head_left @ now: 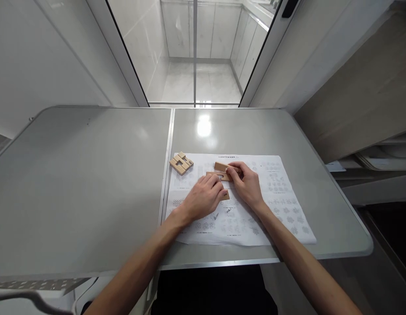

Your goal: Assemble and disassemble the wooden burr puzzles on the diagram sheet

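Observation:
Several notched wooden puzzle blocks lie over a printed sheet point(268, 223). My right hand point(248, 186) pinches a light wooden block point(221, 166) between thumb and fingers near its right end. Just below that, another wooden block with a cut-out point(222, 176) lies between my two hands. My left hand point(204, 197) is closed, its fingertips over this middle block. A wooden block with a dark mark point(226, 195) sticks out from under the left hand by the thumb; the rest of it is hidden. To the left, fitted wooden blocks point(178, 166) form a small cluster with a gap in its centre.
The grey folding table point(91, 188) has a metal seam point(168, 162) running along the sheet's left edge. Beyond its far edge stands a glass door point(176, 83). A wooden shelf point(380, 162) with papers is at the right.

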Available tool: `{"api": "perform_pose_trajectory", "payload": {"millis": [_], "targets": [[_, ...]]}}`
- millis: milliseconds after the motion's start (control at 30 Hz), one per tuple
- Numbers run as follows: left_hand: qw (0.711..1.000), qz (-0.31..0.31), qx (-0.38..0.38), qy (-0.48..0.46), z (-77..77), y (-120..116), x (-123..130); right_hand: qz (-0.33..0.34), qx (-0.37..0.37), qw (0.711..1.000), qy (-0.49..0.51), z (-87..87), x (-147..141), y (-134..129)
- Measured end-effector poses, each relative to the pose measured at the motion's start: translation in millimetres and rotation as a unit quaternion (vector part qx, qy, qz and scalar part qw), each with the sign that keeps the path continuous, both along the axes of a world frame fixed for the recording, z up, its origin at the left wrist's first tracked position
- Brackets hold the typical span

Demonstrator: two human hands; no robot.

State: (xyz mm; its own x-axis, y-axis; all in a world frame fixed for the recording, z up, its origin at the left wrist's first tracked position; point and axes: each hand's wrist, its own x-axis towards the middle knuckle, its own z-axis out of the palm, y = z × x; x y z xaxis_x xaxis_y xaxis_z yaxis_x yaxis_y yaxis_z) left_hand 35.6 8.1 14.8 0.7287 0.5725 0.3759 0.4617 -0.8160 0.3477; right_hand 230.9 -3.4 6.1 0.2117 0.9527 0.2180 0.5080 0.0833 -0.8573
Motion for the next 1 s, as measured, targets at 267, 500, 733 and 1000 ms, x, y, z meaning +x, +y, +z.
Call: {"api": "perform_pose_trajectory", "payload": {"millis": [267, 500, 733, 1000], "targets": [[1.000, 0.001, -0.014, -0.004, -2.5, 1.9, -0.1, 0.035, -0.009, 0.999, -0.022, -3.4, 0.7, -0.8], [1.000, 0.018, -0.002, 0.007, -3.2, 7.3, -6.3, 0.060, 0.003, 0.998, -0.030, -5.5, -1.6, 0.1], [1.000, 0.009, -0.002, 0.005, -2.4, 9.5, -8.8, 0.094, 0.031, 0.993, -0.070, -1.4, -3.1, 0.2], [1.000, 0.025, 0.000, -0.005, -2.9, 9.9, -6.9, 0.109, 0.034, 0.991, -0.072, -0.5, -5.1, -0.7]]}}
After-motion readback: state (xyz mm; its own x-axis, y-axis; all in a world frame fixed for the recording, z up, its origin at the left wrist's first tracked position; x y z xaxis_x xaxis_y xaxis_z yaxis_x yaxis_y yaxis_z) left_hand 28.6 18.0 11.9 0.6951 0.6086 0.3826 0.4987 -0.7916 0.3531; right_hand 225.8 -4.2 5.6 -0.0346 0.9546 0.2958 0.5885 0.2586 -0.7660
